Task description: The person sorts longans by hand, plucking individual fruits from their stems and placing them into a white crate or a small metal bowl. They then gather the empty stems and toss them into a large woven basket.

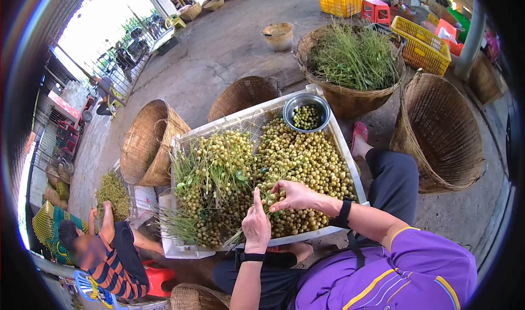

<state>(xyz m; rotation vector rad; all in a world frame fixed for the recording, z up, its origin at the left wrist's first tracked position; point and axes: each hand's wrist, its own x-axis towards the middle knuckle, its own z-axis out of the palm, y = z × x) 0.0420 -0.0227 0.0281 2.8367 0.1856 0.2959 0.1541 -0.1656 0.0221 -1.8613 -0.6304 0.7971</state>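
Baskets [143, 146] ring a tray [187, 252] of fruit [298, 159]; left hand [256, 225] closes on stems [236, 236], right hand [295, 195] curls, its hold unclear; a hard tug could scatter fruit.

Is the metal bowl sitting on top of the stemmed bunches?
No, the metal bowl sits in the tray's far corner by the loose fruits, apart from the stemmed bunches.

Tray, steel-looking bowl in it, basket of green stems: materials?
Tray: likely molded plastic, white, low sheen; perforated mesh floor suggests it.
Bowl: metal, probably stainless steel; smooth, shiny, reflective rim.
Basket: woven plant fibre, dull brown, visible weave; bamboo or rattan, can't tell which.
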